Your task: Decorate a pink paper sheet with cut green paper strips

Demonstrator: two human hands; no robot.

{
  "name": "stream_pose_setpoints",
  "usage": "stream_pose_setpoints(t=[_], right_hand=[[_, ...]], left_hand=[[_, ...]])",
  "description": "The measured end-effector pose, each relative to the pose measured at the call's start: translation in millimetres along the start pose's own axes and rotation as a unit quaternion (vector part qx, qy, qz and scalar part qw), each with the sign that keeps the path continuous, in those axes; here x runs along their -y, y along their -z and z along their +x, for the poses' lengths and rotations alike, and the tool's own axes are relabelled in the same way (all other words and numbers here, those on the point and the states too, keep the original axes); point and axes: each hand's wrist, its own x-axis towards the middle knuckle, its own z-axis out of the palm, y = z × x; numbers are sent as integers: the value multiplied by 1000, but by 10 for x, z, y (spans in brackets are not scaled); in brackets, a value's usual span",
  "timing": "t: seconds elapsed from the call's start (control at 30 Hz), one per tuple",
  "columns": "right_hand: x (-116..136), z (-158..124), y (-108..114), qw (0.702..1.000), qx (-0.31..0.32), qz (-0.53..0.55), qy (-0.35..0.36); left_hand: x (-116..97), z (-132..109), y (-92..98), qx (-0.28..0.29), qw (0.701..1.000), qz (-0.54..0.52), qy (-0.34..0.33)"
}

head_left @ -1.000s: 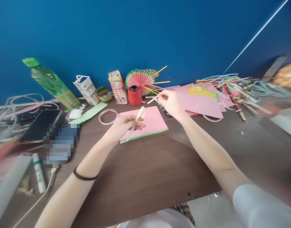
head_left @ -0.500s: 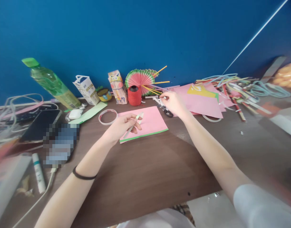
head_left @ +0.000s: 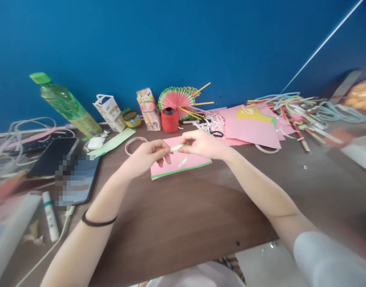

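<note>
Between my two hands stretches a short pale-green strip [head_left: 176, 148], held just above a pink sheet [head_left: 195, 159] edged with green along its near side. My left hand [head_left: 150, 155] pinches the strip's left end between thumb and finger. At the other end, the thumb and fingertips of my right hand [head_left: 202, 144] close on it. A whitish sliver [head_left: 183, 161] shows over the pink sheet below; whether it joins the strip I cannot tell. Partly behind my left hand lies a roll of tape [head_left: 129, 146].
Along the blue wall stand a green bottle [head_left: 67, 104], a carton [head_left: 110, 113], a red thread spool [head_left: 169, 120] and a folded paper fan [head_left: 176, 99]. White scraps and black-handled scissors [head_left: 217, 134] lie beyond my right hand. Pink sheets [head_left: 251, 133] are at right, phones [head_left: 53, 157] at left.
My right hand has come back from the white scraps to the strip and now pinches its right end. My left hand has shifted slightly left, still holding the strip.
</note>
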Motion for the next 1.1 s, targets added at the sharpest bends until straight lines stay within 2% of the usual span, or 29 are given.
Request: stream_pose_setpoints(t=[0.2, 0.27, 0.4, 0.6, 0.77, 0.83, 0.93, 1.1], right_hand=[[-12, -20, 104, 990, 134, 15, -28], [33, -31, 101, 988, 151, 19, -15], [139, -51, 59, 990, 136, 36, 22], [188, -65, 23, 989, 135, 50, 26], [182, -61, 12, 991, 112, 65, 27], [187, -63, 2, 992, 101, 64, 28], [204, -71, -6, 994, 90, 60, 33], [238, -80, 3, 991, 101, 79, 33]], left_hand=[[-35, -41, 21, -4, 997, 76, -4], [-51, -58, 4, 2, 996, 92, -8], [-83, -86, -24, -1, 995, 94, -23], [-120, -115, -62, -11, 990, 130, -61], [-97, -115, -91, -85, 976, 174, -95], [-91, -111, -91, -98, 966, 208, -118], [-96, -111, -79, -85, 959, 226, -145], [-119, -125, -67, -56, 965, 212, -145]])
